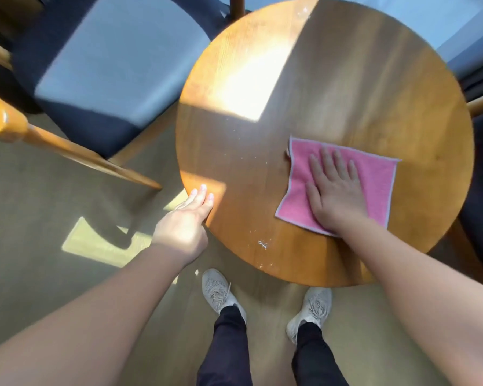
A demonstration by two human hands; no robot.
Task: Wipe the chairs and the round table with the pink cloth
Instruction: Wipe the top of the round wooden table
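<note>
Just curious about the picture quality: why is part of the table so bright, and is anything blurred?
Head view: sunlight throws a glaring patch across the round table; the chair at upper left is smeared by blur; the right hand and pink cloth look sharp.

1. Your round table (332, 79) is wood with visible grain, smooth and varnished. It gives back a soft sheen where the sun strikes it.
2. Close to its near edge you see white crumbly specks (262, 243) sitting on the finish.
3. Your pink cloth (379, 176) is soft, nubbly fabric, matt, with a pale stitched border.
4. The chair (117, 65) has a glossy lacquered wood frame. Its seat is matt woven cloth, grey on top and dark at the sides.
5. The floor (39, 190) looks matt and even.
</note>
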